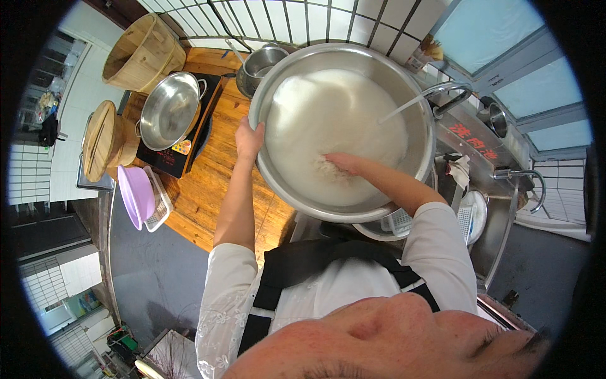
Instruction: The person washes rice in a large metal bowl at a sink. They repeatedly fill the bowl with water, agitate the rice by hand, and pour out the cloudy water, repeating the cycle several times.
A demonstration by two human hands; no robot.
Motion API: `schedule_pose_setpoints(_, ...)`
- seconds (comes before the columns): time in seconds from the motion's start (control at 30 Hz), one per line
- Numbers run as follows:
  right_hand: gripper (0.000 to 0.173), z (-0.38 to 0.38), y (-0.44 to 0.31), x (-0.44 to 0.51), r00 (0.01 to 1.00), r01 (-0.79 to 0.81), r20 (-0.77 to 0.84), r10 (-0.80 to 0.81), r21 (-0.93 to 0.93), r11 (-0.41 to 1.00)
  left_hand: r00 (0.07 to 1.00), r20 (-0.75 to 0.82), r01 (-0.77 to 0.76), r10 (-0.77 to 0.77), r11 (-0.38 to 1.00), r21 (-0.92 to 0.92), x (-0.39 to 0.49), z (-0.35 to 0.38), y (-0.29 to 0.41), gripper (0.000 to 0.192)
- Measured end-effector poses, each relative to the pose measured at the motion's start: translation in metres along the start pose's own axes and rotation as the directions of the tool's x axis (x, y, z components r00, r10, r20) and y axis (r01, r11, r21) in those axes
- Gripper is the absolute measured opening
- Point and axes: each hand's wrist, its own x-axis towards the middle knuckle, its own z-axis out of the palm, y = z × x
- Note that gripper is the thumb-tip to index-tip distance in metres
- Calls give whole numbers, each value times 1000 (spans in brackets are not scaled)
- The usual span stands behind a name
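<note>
A large stainless steel basin (343,215) full of cloudy whitish water (331,113) sits in front of me, over the sink edge and partly beside the wooden counter. My left hand (250,137) grips its left rim, thumb on the inside. Inside the basin, my right hand (343,162) dips into the water, its fingers partly under the surface. Pale grains that look like rice (329,170) show around those fingers; whether any are held is hidden. Water (397,110) streams into the basin from a curved metal faucet (447,90) at the right.
Left on the wooden counter (227,166) are an induction cooker (163,163) under a two-handled steel pan (170,111), wooden buckets (142,57), and a lilac plastic basin (135,196). A steel pot (262,61) stands behind. Right are a second faucet (535,177) and a sink (492,227).
</note>
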Motion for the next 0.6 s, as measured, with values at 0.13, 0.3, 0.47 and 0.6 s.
schedule_pose_setpoints(0.13,48,14,-26,28,920,370,18,-393,-381,848,999,22,26,-26,1000,14,0,0,-3,38)
schedule_pose_setpoints(0.3,52,-13,-50,39,884,269,-238,-403,-447,853,1000,8,26,-27,1000,15,6,2,-11,38)
schedule_pose_setpoints(0.47,63,-43,-62,21,827,-54,-434,-357,-693,719,1000,12,20,-20,1000,-24,2,1,-4,37)
schedule_pose_setpoints(0.6,63,-60,-54,17,682,-287,-635,-362,-688,667,1000,10,16,-16,1000,27,2,0,1,39)
